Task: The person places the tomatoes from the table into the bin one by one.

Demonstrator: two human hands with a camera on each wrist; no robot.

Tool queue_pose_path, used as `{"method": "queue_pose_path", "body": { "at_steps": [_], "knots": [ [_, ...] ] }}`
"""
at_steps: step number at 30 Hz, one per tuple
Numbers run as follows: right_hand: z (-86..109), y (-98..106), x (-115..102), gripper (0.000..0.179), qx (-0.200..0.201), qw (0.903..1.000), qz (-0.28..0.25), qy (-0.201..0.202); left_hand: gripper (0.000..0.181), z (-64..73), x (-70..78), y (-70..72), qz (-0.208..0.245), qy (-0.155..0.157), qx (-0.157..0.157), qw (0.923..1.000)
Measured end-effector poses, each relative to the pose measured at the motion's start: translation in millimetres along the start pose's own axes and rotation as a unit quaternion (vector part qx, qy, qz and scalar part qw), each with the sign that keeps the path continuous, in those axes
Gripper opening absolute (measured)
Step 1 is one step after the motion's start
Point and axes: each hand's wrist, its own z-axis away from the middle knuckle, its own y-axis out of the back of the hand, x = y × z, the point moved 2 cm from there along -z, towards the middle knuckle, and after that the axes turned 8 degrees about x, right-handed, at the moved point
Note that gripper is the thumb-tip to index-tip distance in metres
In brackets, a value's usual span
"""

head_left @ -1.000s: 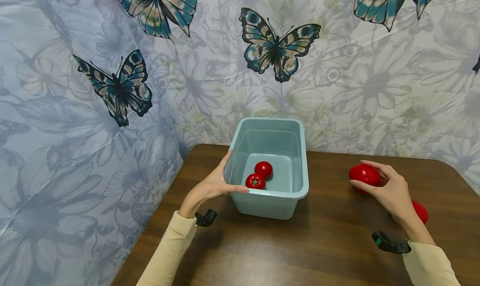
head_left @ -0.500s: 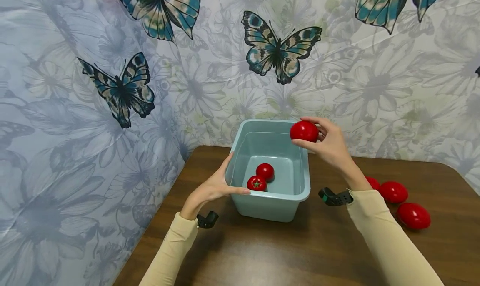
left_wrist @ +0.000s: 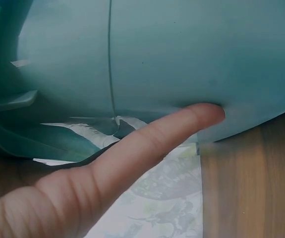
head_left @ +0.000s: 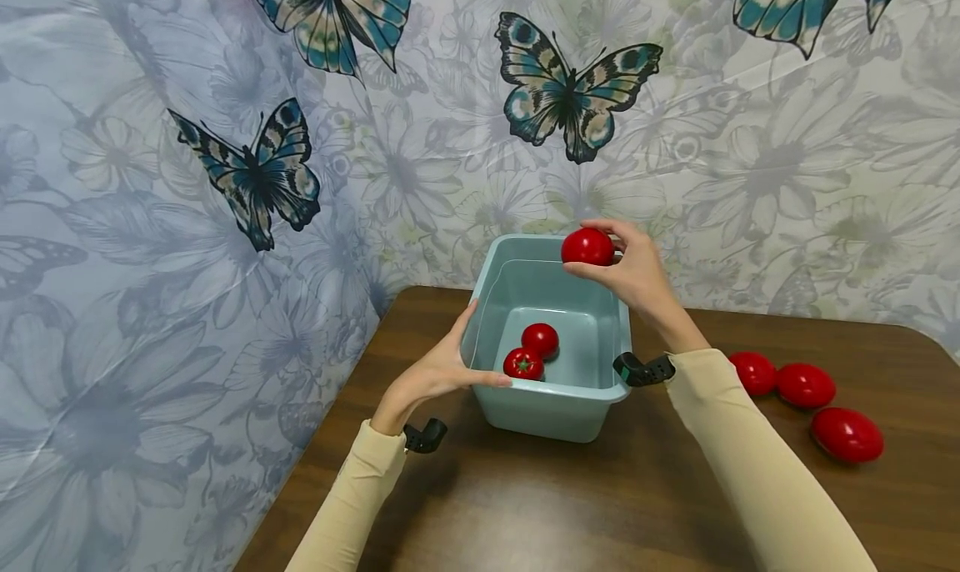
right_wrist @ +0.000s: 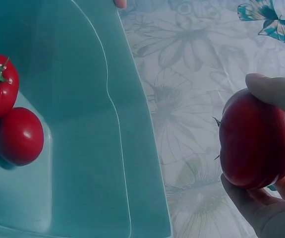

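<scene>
In the head view a pale blue-green plastic bin [head_left: 547,413] stands on the table with two red tomatoes inside; the nearer tomato [head_left: 523,363] shows its green stem, and the other tomato [head_left: 540,340] touches it. My left hand [head_left: 431,372] spreads around the bin's near left corner, thumb along the front rim. A straight finger [left_wrist: 157,139] lies against the bin's outer wall in the left wrist view. Above the bin's far right part, my right hand [head_left: 633,272] holds a tomato [head_left: 587,247] between thumb and fingers. The right wrist view shows this held tomato [right_wrist: 256,141] from the side.
Right of the bin, three more red tomatoes lie on the brown wooden table [head_left: 525,505]: one tomato [head_left: 752,373] near my right sleeve, a second tomato [head_left: 806,386] beside it, and a third tomato [head_left: 847,435] nearer the front. A butterfly-patterned wall covering [head_left: 420,180] rises behind.
My right hand has lifted a tomato from the table's right side and carried it left, over the bin. The left hand keeps its place at the bin's corner.
</scene>
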Motion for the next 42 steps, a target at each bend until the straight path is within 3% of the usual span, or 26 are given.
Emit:
{"method": "queue_pose_path", "body": {
  "at_steps": [24, 33, 42],
  "knots": [
    [0.9, -11, 6, 0.062, -0.013, 0.9998, 0.015, -0.003, 0.136, 0.4, 1.2, 1.0, -0.002, 0.007, 0.002, 1.0],
    [1.6, -6, 3, 0.054, -0.018, 0.9984, -0.052, 0.012, 0.137, -0.6, 3.0, 0.2, -0.001, 0.001, -0.002, 1.0],
    [7.8, -3, -2, 0.056, -0.048, 0.9973, -0.052, 0.02, 0.134, -2.0, 1.1, -1.7, -0.004, -0.004, -0.001, 1.0]
  ]
}}
